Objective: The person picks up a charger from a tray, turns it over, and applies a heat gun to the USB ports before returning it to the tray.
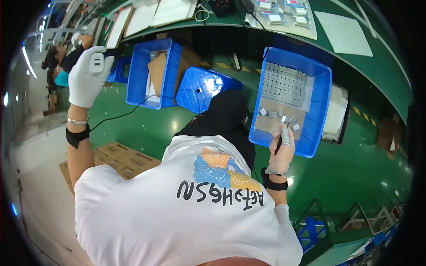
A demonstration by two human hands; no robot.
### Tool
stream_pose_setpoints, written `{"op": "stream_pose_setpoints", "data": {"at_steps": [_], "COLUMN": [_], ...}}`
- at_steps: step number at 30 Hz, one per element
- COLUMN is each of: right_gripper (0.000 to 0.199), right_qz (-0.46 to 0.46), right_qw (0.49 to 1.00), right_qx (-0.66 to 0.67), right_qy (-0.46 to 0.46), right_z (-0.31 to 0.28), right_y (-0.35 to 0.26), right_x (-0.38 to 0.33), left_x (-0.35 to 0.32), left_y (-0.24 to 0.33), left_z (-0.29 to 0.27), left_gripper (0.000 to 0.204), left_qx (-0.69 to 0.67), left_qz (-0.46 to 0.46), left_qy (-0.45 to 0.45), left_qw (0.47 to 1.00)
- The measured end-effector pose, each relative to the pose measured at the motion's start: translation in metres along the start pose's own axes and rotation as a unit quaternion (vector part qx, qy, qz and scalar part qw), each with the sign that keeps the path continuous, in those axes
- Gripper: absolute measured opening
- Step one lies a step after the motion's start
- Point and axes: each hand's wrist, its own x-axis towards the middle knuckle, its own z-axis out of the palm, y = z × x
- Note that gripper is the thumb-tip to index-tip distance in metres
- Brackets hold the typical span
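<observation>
My left hand point(85, 84), in a white glove, is raised at the far left. Its fingers are closed round a white charger block point(96, 63) with two ports facing up. On the right, my right hand point(282, 153), in a thin pale glove with a covered fingertip, reaches over the near part of a blue bin point(323, 106). Its fingers are bent together; a dark strip shows between them, too unclear to name. Just beyond the fingertips lie several loose small white-grey blocks point(296, 127) on brown cardboard point(266, 123). Tight rows of similar blocks point(284, 82) fill the bin's far part.
Another blue bin point(133, 84) holding cardboard stands ahead to the left, beside a blue plastic stool point(195, 84). A green workbench point(337, 42) with bagged parts runs along the far side. Cartons point(120, 159) lie at lower left. Another person point(66, 60) is at far left.
</observation>
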Motion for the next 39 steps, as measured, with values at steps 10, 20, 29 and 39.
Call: {"op": "stream_pose_setpoints", "data": {"at_steps": [10, 20, 29, 39], "right_gripper": [0.026, 0.026, 0.029, 0.031], "right_qz": [-0.054, -0.191, -0.335, -0.436], "right_qw": [0.989, 0.964, 0.928, 0.837], "right_qx": [-0.007, -0.022, -0.094, -0.236], "right_qy": [0.140, 0.183, -0.136, -0.230], "right_z": [-0.030, 0.090, 0.349, 0.438], "right_y": [0.012, 0.021, 0.011, 0.051], "right_x": [-0.012, 0.030, 0.123, 0.226], "left_x": [0.048, 0.099, 0.140, 0.158], "left_y": [-0.165, -0.281, -0.133, -0.148], "left_z": [-0.146, -0.121, 0.268, 0.408], "left_gripper": [0.036, 0.033, 0.040, 0.041], "left_qx": [0.281, 0.383, -0.461, -0.636], "left_qz": [-0.056, -0.099, -0.133, 0.018], "left_qy": [-0.012, -0.054, -0.146, -0.094], "left_qw": [0.958, 0.917, 0.865, 0.766]}}
